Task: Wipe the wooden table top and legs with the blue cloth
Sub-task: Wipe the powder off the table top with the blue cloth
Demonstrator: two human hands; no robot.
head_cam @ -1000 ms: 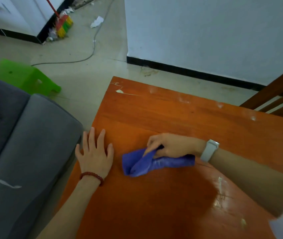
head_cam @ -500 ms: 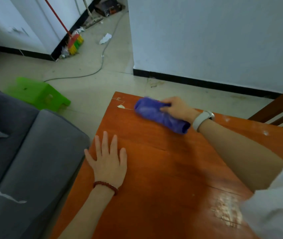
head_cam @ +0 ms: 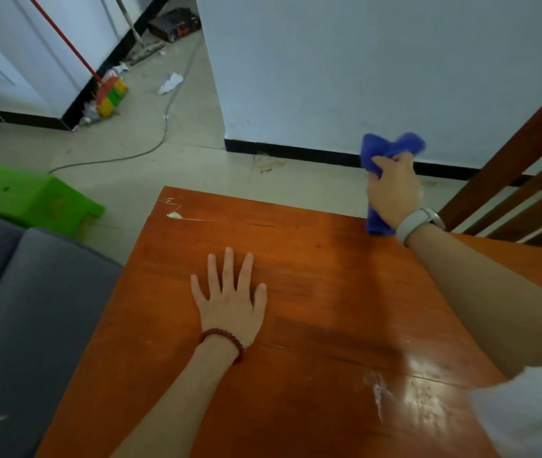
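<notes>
Grey sofa sits at my left, just beside the furniture in front of me. Green plastic stool on the floor behind the sofa's far end. Broom with red handle and yellow-green bristles leans in the far-left wall corner, bits of litter around its head. Crumpled white paper on the floor near it. Grey cable runs across the tiled floor toward the stool. Dark box on the floor farther back. White wall with black skirting ahead. Slatted wooden chair frame at my right.
</notes>
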